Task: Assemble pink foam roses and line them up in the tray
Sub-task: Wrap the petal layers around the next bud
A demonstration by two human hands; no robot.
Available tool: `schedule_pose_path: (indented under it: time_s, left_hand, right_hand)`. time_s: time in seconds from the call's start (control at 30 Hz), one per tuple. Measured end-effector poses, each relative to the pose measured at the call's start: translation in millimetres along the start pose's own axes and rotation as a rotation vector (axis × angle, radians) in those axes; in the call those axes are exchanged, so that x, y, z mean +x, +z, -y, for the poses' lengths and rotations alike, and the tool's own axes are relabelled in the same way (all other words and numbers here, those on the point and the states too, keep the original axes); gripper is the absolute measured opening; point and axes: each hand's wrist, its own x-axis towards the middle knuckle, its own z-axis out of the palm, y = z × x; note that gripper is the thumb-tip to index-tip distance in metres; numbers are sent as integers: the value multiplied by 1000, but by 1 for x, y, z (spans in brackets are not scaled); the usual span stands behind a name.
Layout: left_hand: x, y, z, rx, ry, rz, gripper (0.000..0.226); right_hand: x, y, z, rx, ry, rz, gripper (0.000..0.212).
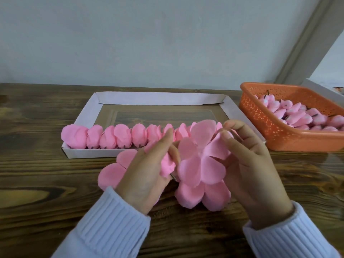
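Seen from the head camera, a flat pink petal layer (201, 161) was pinched at its upper edge by the right hand (253, 164), and a half-built rose (167, 165) was gripped in the curled fingers of the left hand (145, 174). Finished roses (111, 135) were lined along the near wall of the white tray (149, 98), just behind.

The tray (162, 98) is set on the tabletop (37, 164), toward its far edge. Inside it, a row of roses (111, 136) is lined along the near wall. The basket (279, 140) is placed just right of the tray, and buds (297, 116) are heaped in it. Before the tray, petal pieces (201, 161) are held between the left hand (147, 175) and the right hand (251, 164); loose petals (111, 174) are laid below them.
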Motion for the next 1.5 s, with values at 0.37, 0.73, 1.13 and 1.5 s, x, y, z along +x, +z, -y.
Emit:
schedule_pose_path:
  time_s: [0.37,0.73,1.13,1.5]
  left_hand:
    - [-1,4,2,230,259,-78,40]
    - [-2,-1,6,623,729,-97,36]
    - [1,-2,15,728,821,-191,35]
    - [-5,3,10,466,519,-89,96]
  right_hand:
    - [0,1,-4,114,157,5,25]
    - [-5,-2,-2,43,338,203,44]
    - [-15,7,1,-600,5,117,16]
    - [-18,11,-7,-700,40,-65,9]
